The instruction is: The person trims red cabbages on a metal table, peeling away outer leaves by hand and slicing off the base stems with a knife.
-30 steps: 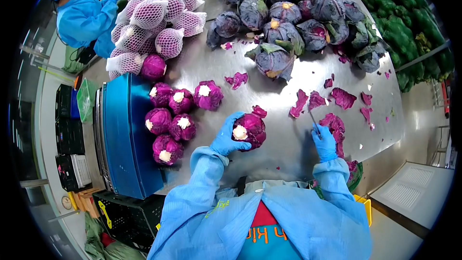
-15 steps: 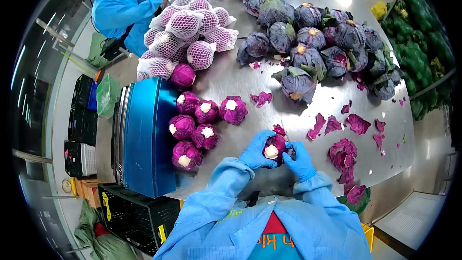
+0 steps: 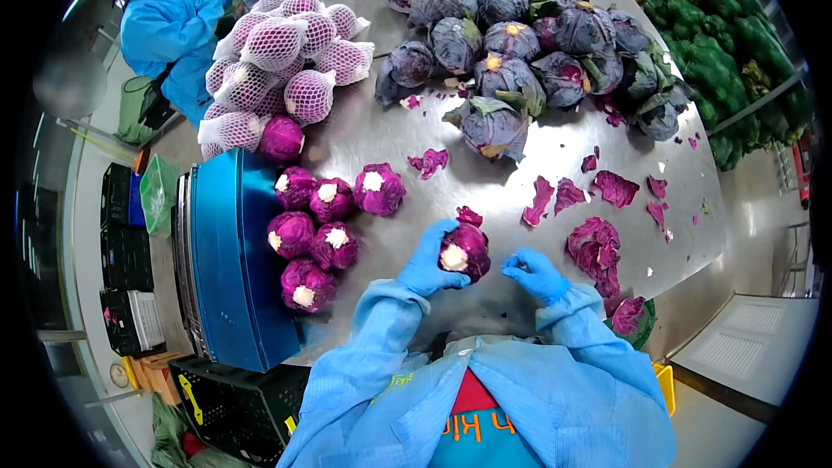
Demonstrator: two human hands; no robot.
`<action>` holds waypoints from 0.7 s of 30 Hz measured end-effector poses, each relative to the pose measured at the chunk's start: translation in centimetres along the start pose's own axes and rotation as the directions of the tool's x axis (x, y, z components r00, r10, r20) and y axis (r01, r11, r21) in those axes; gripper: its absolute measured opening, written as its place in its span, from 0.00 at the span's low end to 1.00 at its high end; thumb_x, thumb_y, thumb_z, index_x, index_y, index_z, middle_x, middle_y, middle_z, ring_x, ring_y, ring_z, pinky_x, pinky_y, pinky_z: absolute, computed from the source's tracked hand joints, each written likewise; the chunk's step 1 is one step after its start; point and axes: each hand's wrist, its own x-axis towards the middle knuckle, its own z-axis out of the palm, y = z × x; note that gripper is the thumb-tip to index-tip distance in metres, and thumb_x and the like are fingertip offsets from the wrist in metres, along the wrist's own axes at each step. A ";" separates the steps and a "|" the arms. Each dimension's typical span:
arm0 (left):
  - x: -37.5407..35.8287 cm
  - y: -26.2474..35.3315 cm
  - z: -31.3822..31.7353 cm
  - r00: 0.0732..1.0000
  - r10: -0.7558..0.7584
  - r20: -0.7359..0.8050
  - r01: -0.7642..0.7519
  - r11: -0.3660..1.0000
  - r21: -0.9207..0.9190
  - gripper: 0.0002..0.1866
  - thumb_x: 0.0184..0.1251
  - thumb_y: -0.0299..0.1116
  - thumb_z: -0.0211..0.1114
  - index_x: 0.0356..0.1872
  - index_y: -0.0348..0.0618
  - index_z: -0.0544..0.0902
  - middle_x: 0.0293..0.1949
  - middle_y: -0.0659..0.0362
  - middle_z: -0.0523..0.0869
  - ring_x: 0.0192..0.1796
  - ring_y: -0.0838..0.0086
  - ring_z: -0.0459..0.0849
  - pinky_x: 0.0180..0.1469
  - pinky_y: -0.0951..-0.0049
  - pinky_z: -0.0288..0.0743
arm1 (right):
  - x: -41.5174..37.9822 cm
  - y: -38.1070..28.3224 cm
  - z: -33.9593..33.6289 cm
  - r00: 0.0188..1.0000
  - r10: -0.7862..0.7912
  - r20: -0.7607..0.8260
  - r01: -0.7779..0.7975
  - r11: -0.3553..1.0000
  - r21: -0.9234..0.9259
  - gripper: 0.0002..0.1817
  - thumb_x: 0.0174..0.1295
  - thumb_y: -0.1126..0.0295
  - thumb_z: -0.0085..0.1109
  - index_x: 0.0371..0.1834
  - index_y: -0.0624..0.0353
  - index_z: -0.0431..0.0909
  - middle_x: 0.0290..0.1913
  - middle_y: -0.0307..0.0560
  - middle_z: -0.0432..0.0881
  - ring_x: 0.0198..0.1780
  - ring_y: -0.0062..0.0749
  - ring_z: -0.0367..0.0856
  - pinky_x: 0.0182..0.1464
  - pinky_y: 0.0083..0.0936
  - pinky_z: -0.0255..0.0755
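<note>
A trimmed red cabbage (image 3: 465, 253) with a pale cut stem rests in my left hand (image 3: 431, 258), whose gloved fingers wrap its left side. A loose purple leaf piece (image 3: 469, 216) shows at its top. To the right, apart from the cabbage, my right hand (image 3: 536, 275) is closed with thumb and fingers pinched together; what they hold, if anything, I cannot make out. Left of my hands sit several trimmed red cabbages (image 3: 334, 245) with white stem ends. Peeled purple leaves (image 3: 594, 245) lie right of my right hand.
Untrimmed cabbages (image 3: 507, 82) are heaped at the back of the metal table (image 3: 416, 282). Net-wrapped cabbages (image 3: 275, 42) are piled at the back left, beyond a blue metal box (image 3: 238, 251). A co-worker (image 3: 169, 30) in blue stands past that pile. Black crates (image 3: 234, 403) stand below.
My right hand has come away from the cabbage, toward the right. My left hand still holds the cabbage. The camera view has shifted, moving the table's contents left in the picture.
</note>
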 end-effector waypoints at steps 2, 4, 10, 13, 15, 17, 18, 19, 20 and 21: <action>-0.4 -1.9 -0.9 0.999 -0.039 -0.020 0.034 0.980 -0.197 0.54 0.31 0.37 0.84 0.66 0.42 0.63 0.62 0.54 0.70 0.65 0.65 0.68 0.69 0.66 0.61 | -1.6 2.6 -0.8 0.989 0.124 -0.075 -0.123 0.992 0.024 0.12 0.59 0.65 0.67 0.41 0.58 0.81 0.35 0.46 0.83 0.35 0.28 0.81 0.41 0.26 0.75; -0.9 -1.6 -1.4 1.000 -0.015 0.001 0.015 0.950 -0.311 0.55 0.31 0.41 0.85 0.66 0.41 0.64 0.65 0.52 0.68 0.68 0.63 0.65 0.72 0.64 0.57 | -1.5 5.1 -0.9 0.963 0.187 -0.193 -0.171 0.981 0.096 0.17 0.60 0.63 0.67 0.49 0.57 0.81 0.37 0.45 0.84 0.36 0.26 0.81 0.43 0.23 0.75; -1.3 -1.7 -1.2 0.973 0.227 0.050 -0.224 0.973 -0.044 0.56 0.30 0.47 0.86 0.65 0.41 0.66 0.68 0.48 0.63 0.73 0.56 0.59 0.74 0.61 0.51 | 3.5 -2.0 3.9 0.956 0.246 -0.159 -0.186 0.929 0.319 0.23 0.63 0.59 0.65 0.58 0.58 0.76 0.36 0.36 0.80 0.35 0.22 0.75 0.39 0.20 0.73; -1.9 -2.3 -1.1 0.979 0.204 0.008 -0.202 0.973 -0.116 0.56 0.29 0.47 0.86 0.65 0.41 0.66 0.68 0.47 0.63 0.73 0.55 0.60 0.74 0.61 0.51 | 4.7 -2.8 5.2 0.944 0.326 0.051 -0.304 0.796 0.523 0.20 0.63 0.59 0.63 0.56 0.53 0.78 0.36 0.39 0.82 0.33 0.24 0.76 0.37 0.22 0.74; -2.2 -2.6 -0.9 0.980 0.196 -0.021 -0.197 0.970 -0.140 0.56 0.29 0.46 0.86 0.65 0.41 0.66 0.68 0.47 0.64 0.73 0.55 0.60 0.74 0.60 0.51 | 4.9 -1.6 6.1 0.972 0.154 -0.176 -0.096 0.948 0.302 0.16 0.63 0.59 0.62 0.52 0.52 0.80 0.37 0.45 0.84 0.33 0.29 0.80 0.38 0.26 0.76; -2.3 -2.9 -0.7 0.975 0.219 -0.021 -0.220 0.970 -0.105 0.56 0.29 0.45 0.86 0.65 0.41 0.65 0.68 0.48 0.64 0.72 0.55 0.60 0.74 0.60 0.51 | 4.7 -0.6 6.5 0.949 0.071 -0.307 -0.044 0.995 0.092 0.14 0.63 0.60 0.61 0.47 0.53 0.81 0.37 0.50 0.85 0.34 0.35 0.84 0.38 0.30 0.77; -2.3 -3.1 -0.6 0.972 0.232 -0.026 -0.234 0.966 -0.110 0.56 0.29 0.44 0.87 0.65 0.42 0.65 0.68 0.48 0.64 0.72 0.56 0.60 0.74 0.60 0.51 | 4.5 -0.1 6.1 0.934 0.090 -0.347 -0.089 0.996 0.018 0.12 0.63 0.60 0.61 0.45 0.53 0.81 0.37 0.52 0.85 0.35 0.39 0.85 0.39 0.32 0.77; -2.4 -3.2 -0.7 0.970 0.241 -0.031 -0.243 0.963 -0.112 0.56 0.29 0.43 0.87 0.65 0.42 0.65 0.68 0.48 0.64 0.72 0.56 0.60 0.74 0.60 0.51 | 4.2 0.5 5.9 0.917 0.106 -0.385 -0.135 0.990 -0.050 0.11 0.63 0.60 0.61 0.43 0.54 0.81 0.37 0.54 0.85 0.36 0.42 0.86 0.39 0.35 0.78; -2.7 -3.3 -0.8 0.968 0.250 -0.034 -0.252 0.961 -0.111 0.56 0.29 0.43 0.87 0.66 0.42 0.65 0.68 0.49 0.64 0.72 0.56 0.60 0.74 0.60 0.51 | 3.6 2.3 5.4 0.889 0.108 -0.444 -0.160 0.984 -0.082 0.11 0.62 0.60 0.61 0.41 0.54 0.81 0.35 0.55 0.85 0.36 0.46 0.86 0.39 0.37 0.78; -2.9 -3.5 -0.8 0.972 0.214 -0.092 -0.227 0.960 -0.166 0.57 0.29 0.42 0.87 0.66 0.42 0.64 0.68 0.49 0.64 0.72 0.57 0.61 0.74 0.60 0.51 | 2.8 4.3 4.4 0.858 0.103 -0.503 -0.183 0.977 -0.112 0.10 0.62 0.60 0.61 0.39 0.54 0.81 0.34 0.56 0.85 0.37 0.50 0.85 0.39 0.39 0.78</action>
